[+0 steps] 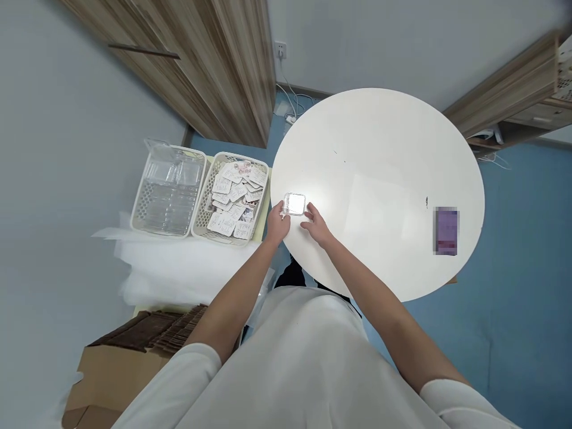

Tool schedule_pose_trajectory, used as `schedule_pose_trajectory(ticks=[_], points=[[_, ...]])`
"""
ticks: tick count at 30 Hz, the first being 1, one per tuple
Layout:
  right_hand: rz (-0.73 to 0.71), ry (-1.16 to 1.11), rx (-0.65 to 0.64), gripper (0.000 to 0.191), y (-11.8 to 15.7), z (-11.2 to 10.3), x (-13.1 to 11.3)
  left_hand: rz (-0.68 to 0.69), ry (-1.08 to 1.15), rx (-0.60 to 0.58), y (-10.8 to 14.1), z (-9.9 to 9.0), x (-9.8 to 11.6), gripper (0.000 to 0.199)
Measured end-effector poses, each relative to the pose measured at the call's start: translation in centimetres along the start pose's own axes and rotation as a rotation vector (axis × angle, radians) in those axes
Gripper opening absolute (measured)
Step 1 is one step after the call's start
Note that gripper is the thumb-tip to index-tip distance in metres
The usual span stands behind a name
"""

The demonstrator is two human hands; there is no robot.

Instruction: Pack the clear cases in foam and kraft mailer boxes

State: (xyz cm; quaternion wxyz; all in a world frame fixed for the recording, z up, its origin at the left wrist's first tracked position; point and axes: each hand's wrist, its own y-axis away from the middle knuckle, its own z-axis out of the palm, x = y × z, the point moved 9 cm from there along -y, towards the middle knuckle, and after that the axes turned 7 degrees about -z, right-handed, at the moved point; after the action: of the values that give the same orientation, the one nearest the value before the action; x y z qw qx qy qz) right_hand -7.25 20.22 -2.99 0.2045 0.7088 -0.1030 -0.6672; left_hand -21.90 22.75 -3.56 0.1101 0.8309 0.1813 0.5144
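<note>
A small clear plastic case (295, 204) with rounded corners is at the near left part of the white round table (379, 131), a bright glare across its middle. My left hand (277, 226) grips its left side, fingers closed at the edge. On the other side, my right hand (319, 227) has its fingers apart, the fingertips at the case's right edge; whether they press on it I cannot tell. To the left stand a white basket (195, 231) of stacked clear plastic cases and a second white basket (263, 205) of loose printed white cards.
A blurred purple item (447, 231) lies at the table's right. White sheeting (174, 271) lies before the baskets, above a cardboard box (111, 381) with brown folded pieces. A wooden cabinet (214, 65) and a wall socket (280, 50) with cables are behind.
</note>
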Motion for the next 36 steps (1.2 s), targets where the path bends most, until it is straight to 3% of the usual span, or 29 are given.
schedule_pose_trajectory(ticks=[6, 11, 14, 18, 21, 25, 29, 36], points=[[0.014, -0.023, 0.008, 0.08, 0.4, 0.1, -0.1, -0.061, 0.094, -0.007, 0.8, 0.2, -0.3, 0.054], [-0.038, -0.023, 0.048, 0.078, 3.2, -2.8, -0.5, -0.038, 0.095, -0.046, 3.6, 1.9, 1.4, 0.053], [-0.084, -0.02, 0.084, 0.076, 6.3, -6.2, 0.0, 0.002, 0.091, -0.126, 6.3, 4.6, 2.9, 0.053], [-0.113, 0.014, 0.134, 0.075, 11.3, -11.9, 2.1, 0.055, 0.062, -0.291, 10.5, 9.9, 4.2, 0.052], [-0.103, 0.027, 0.155, 0.072, 14.7, -16.1, 4.2, 0.067, 0.027, -0.408, 13.3, 14.1, 4.3, 0.052], [-0.052, 0.027, 0.144, 0.071, 17.0, -19.7, 6.9, 0.075, -0.017, -0.512, 15.8, 18.2, 4.3, 0.052], [-0.066, 0.045, 0.108, 0.069, 17.6, -20.9, 8.0, 0.06, -0.067, -0.503, 17.3, 19.6, 4.3, 0.052], [-0.1, 0.073, 0.023, 0.068, 17.8, -20.3, 8.7, 0.029, -0.1, -0.418, 18.5, 19.6, 3.7, 0.052]])
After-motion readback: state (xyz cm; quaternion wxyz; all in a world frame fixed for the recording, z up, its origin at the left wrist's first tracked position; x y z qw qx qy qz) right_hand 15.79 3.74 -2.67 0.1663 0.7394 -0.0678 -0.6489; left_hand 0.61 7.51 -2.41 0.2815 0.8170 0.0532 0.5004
